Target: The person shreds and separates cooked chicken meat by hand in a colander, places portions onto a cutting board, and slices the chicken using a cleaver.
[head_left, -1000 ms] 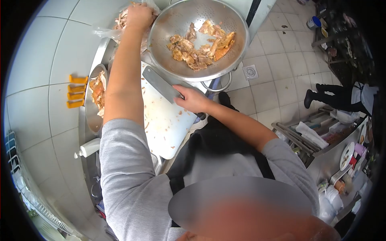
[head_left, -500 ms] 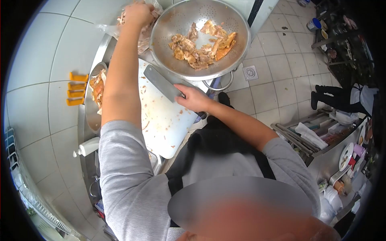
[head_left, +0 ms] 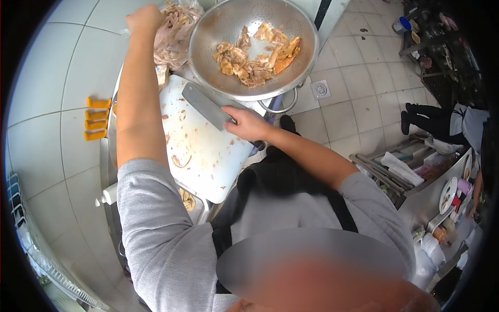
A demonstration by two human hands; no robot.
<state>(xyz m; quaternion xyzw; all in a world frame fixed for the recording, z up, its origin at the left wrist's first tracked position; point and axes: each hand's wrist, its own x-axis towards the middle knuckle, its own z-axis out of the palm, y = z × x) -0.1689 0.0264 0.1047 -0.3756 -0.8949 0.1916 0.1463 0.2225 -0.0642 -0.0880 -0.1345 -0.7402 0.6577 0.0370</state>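
My right hand (head_left: 245, 124) grips a cleaver (head_left: 204, 105) where blade meets handle; its broad blade lies flat over the white cutting board (head_left: 208, 171), which is strewn with meat scraps. At upper left, my left hand (head_left: 144, 18) is closed beside an open clear plastic bag (head_left: 193, 7) of shredded meat (head_left: 176, 39). A bit of clear plastic shows at its fingers, which are partly hidden. Beyond the board stands a steel colander (head_left: 208, 31) holding cooked, browned meat pieces (head_left: 249, 66).
Orange hooks (head_left: 96, 115) line the tiled wall at left, near a white bottle (head_left: 109, 194). A metal tray (head_left: 205, 210) sits under the board's near edge. On the right are a floor drain (head_left: 320, 89), a cluttered counter (head_left: 410, 208) and another person (head_left: 436, 117).
My left hand has come off the meat in the bag and moved left, uncovering the meat. The cleaver stays in my right hand over the board. My left arm now hides the bowl at left.
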